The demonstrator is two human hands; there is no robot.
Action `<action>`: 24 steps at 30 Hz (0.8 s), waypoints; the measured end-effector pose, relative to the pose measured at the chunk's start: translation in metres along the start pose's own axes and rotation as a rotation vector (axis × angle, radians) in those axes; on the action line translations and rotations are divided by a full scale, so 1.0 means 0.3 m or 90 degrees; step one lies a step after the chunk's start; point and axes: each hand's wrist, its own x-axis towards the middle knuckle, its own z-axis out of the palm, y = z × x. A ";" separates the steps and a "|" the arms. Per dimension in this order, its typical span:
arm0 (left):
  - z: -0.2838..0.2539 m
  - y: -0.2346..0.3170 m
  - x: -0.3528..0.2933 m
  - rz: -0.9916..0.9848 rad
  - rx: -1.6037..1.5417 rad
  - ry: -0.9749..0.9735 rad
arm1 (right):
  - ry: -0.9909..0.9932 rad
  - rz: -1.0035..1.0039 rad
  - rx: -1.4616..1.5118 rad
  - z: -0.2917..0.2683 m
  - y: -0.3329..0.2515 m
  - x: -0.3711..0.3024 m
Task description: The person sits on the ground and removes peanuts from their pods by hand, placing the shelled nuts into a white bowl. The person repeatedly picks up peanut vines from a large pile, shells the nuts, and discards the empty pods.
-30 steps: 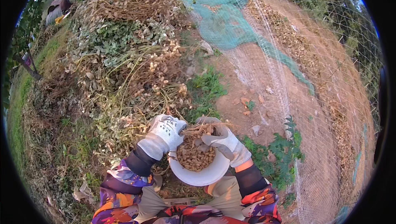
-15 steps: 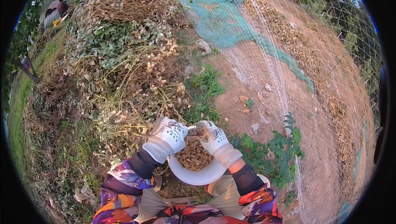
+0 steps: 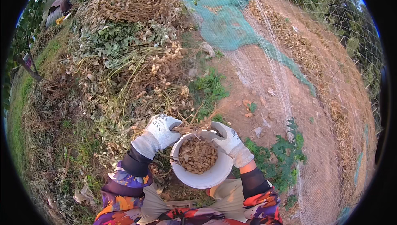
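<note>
A white bucket (image 3: 206, 179) stands between my knees, partly filled with unshelled peanuts (image 3: 197, 155). Over its far rim stretches a dried peanut plant (image 3: 191, 127), its thin brown stems and roots reaching from one hand to the other. My left hand (image 3: 160, 132), in a white-and-grey work glove, is closed around the stems just left of the bucket. Gloved alike, my right hand (image 3: 227, 142) is curled at the plant's right end above the bucket's rim. Its fingertips pinch the root end; any peanuts within them are hidden.
A long heap of pulled peanut plants (image 3: 128, 55) with pods showing runs ahead on the left. White netting (image 3: 318, 142) rises along the right, with green mesh (image 3: 227, 28) bunched behind it. Leafy green weeds (image 3: 279, 154) grow beside the bucket.
My hands have moved apart, the left one leftward and the right one rightward. The plant between them is now stretched out, and more of the bucket's opening shows.
</note>
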 end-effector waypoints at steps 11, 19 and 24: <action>0.027 0.023 0.015 0.016 -0.175 -0.039 | -0.044 0.113 0.625 0.013 -0.167 0.006; 0.142 0.072 0.051 0.058 0.173 -0.081 | 0.009 0.104 -0.541 0.013 -0.083 0.027; 0.146 0.140 0.062 0.102 0.315 -0.139 | -0.100 0.253 -0.552 0.032 -0.062 0.051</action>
